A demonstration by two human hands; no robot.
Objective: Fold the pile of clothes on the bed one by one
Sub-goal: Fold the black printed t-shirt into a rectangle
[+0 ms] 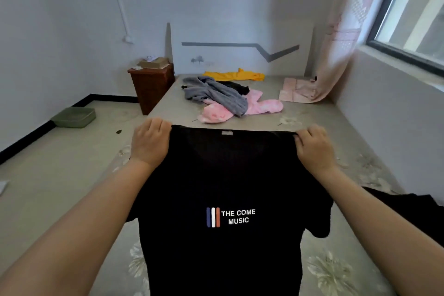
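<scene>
The bed [324, 127] carries the unfolded pile [228, 98] far off. A black T-shirt [228, 175] hangs spread over it, the left hand [150, 139] and right hand [312, 144] each pinching a shoulder, likely to square it for folding.

A black T-shirt [225, 199], stretched between the left hand [150, 143] and right hand [313, 145], blocks the near middle of the bed [312, 120]. Bare bed lies beyond it, up to a pile of clothes [228, 98] in the middle. A wall [396, 115] closes the right side. Open floor [60, 163] runs along the left, with a brown cabinet [152, 86] at the bed's far left corner.
</scene>
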